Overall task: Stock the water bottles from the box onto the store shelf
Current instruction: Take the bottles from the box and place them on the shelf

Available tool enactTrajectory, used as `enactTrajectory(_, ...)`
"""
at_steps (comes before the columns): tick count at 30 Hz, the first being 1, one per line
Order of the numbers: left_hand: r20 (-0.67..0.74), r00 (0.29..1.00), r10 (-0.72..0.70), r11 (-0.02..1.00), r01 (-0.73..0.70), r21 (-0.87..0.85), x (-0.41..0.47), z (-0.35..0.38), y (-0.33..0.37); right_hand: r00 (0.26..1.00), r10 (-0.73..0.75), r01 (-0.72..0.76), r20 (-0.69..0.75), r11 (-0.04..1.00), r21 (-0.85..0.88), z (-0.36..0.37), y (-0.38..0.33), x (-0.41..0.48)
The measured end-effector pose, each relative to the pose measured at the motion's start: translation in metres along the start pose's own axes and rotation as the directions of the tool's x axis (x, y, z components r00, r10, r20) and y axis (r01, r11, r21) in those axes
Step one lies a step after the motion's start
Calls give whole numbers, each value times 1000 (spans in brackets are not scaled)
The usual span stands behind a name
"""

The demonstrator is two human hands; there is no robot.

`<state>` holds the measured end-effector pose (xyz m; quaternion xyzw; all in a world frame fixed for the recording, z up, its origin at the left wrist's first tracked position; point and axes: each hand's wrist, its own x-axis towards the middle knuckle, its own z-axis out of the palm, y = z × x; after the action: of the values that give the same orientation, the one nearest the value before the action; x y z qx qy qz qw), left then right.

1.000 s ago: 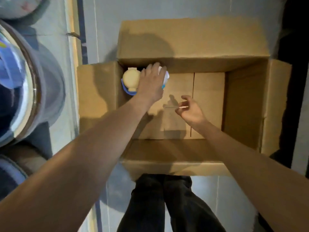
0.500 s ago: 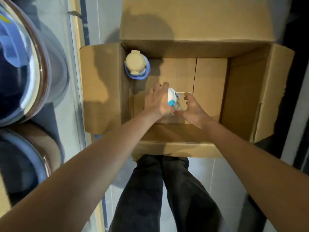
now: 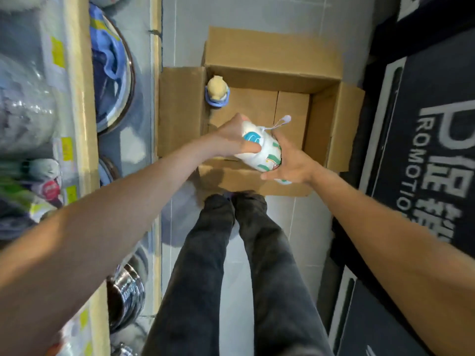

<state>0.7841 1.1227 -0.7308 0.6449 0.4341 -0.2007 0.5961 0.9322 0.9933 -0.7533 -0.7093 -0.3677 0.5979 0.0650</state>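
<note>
The white water bottle (image 3: 267, 152), low inside the cardboard box (image 3: 321, 119) half a second ago, is now raised over its near wall. The left hand (image 3: 227, 140) grips its top and the right hand (image 3: 293, 163) wraps its base. A second bottle, the cream-lidded blue bottle (image 3: 217, 93), stays in the far-left corner. The shelf (image 3: 79, 124) stands to the left.

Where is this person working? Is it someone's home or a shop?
Most likely a shop aisle: a shelf with yellow price tags holds steel pots, a dark sign seems to read PROMOTION, and an open cardboard box sits on the tiled floor.
</note>
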Motion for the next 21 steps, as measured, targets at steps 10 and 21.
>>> enactTrajectory(10,-339,939,-57,873,-117,-473,-169,20,50,972,-210,180,-105,954,-239,2,-82,-146)
enactTrajectory(21,-406,892,-196,381,-312,-870,-352,185,5,873,-423,487,244,797,-358,84,-88,-297)
